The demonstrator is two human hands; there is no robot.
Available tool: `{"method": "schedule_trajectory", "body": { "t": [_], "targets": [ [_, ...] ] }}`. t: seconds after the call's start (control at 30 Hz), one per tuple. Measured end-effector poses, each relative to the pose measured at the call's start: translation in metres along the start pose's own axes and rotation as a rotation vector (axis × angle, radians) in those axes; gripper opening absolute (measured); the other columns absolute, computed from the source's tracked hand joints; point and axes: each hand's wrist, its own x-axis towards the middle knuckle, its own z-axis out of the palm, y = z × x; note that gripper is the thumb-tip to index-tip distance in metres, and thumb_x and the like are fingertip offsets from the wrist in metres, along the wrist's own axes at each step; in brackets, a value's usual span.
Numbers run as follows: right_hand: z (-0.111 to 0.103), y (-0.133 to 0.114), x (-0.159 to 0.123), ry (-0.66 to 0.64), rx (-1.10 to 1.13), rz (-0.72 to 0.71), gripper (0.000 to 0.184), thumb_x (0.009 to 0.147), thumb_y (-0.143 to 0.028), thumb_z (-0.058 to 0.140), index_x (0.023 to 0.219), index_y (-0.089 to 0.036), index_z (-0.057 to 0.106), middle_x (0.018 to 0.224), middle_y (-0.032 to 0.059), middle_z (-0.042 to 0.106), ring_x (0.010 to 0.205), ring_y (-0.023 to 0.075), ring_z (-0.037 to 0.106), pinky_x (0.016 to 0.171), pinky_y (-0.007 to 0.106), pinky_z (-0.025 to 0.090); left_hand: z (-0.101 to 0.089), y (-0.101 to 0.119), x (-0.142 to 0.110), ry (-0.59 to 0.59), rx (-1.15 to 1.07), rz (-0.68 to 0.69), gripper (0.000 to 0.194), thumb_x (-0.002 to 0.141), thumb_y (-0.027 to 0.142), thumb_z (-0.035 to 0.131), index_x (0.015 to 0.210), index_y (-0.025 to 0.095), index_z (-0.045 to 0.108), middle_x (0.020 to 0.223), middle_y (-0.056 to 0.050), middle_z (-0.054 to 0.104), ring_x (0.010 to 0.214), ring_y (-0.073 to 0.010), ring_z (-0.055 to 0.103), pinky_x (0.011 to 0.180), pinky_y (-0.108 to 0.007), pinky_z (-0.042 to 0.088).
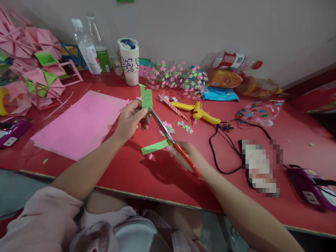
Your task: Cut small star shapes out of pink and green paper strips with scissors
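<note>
My left hand (133,119) pinches a small piece of green paper (146,98) with a star outline drawn on it. A notch shows in its top edge. In my right hand (187,154) is a pair of scissors (183,157) with orange handles, its blade tips touching the lower edge of that piece. A longer green paper strip (154,147) sticks out to the left from beside my right hand; whether the fingers grip it is hidden. Cut-out pink and green paper stars (185,127) lie on the red table just beyond the scissors.
Pink paper sheets (84,122) lie to the left, with folded pink paper crafts (39,63) behind. A white tumbler (130,63) and bottles (88,49) stand at the back. A yellow glue gun (204,113), its black cord (212,154) and a blurred-out object (259,168) lie right.
</note>
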Motion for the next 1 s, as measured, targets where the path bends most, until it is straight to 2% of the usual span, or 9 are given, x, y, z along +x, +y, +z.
{"method": "schedule_trajectory", "body": {
  "t": [0.13, 0.37, 0.73, 0.87, 1.0],
  "targets": [
    [-0.001, 0.002, 0.002, -0.021, 0.008, -0.019, 0.053, 0.071, -0.069, 0.059, 0.058, -0.022, 0.04, 0.044, -0.0076, 0.034, 0.038, 0.0071, 0.032, 0.041, 0.023, 0.024, -0.002, -0.001, 0.001, -0.005, -0.012, 0.01, 0.01, 0.079, 0.026, 0.057, 0.074, 0.019, 0.052, 0.054, 0.005, 0.059, 0.038, -0.0066, 0.053, 0.035, -0.017, 0.041],
    [0.001, 0.0, -0.003, -0.047, 0.079, -0.004, 0.049, 0.076, -0.066, 0.054, 0.061, -0.021, 0.04, 0.043, -0.0082, 0.036, 0.035, 0.0074, 0.035, 0.04, 0.023, 0.027, -0.003, -0.003, 0.001, 0.032, 0.013, 0.01, 0.016, 0.08, 0.028, 0.056, 0.068, 0.02, 0.051, 0.05, 0.005, 0.058, 0.035, -0.0067, 0.051, 0.034, -0.018, 0.038],
    [0.007, 0.001, -0.004, -0.079, 0.17, 0.01, 0.045, 0.076, -0.062, 0.057, 0.067, -0.022, 0.041, 0.043, -0.0095, 0.038, 0.034, 0.0076, 0.039, 0.04, 0.024, 0.034, 0.01, -0.01, -0.009, 0.086, -0.039, 0.014, 0.022, 0.082, 0.034, 0.059, 0.068, 0.02, 0.05, 0.05, 0.005, 0.057, 0.038, -0.006, 0.05, 0.036, -0.018, 0.039],
    [0.01, 0.001, -0.005, -0.057, 0.184, -0.012, 0.045, 0.077, -0.063, 0.055, 0.068, -0.022, 0.042, 0.043, -0.0095, 0.039, 0.035, 0.0077, 0.039, 0.041, 0.024, 0.036, 0.016, -0.013, -0.012, 0.042, -0.053, -0.002, 0.03, 0.084, 0.039, 0.057, 0.063, 0.02, 0.046, 0.047, 0.005, 0.056, 0.037, -0.0066, 0.05, 0.036, -0.019, 0.04],
    [0.011, 0.002, -0.004, -0.048, 0.181, -0.012, 0.045, 0.078, -0.063, 0.055, 0.066, -0.022, 0.04, 0.043, -0.0091, 0.038, 0.035, 0.0076, 0.039, 0.04, 0.023, 0.036, 0.018, -0.015, -0.013, 0.003, -0.069, -0.038, 0.031, 0.086, 0.039, 0.055, 0.063, 0.02, 0.048, 0.048, 0.003, 0.057, 0.038, -0.0075, 0.052, 0.037, -0.021, 0.042]
  ]
}}
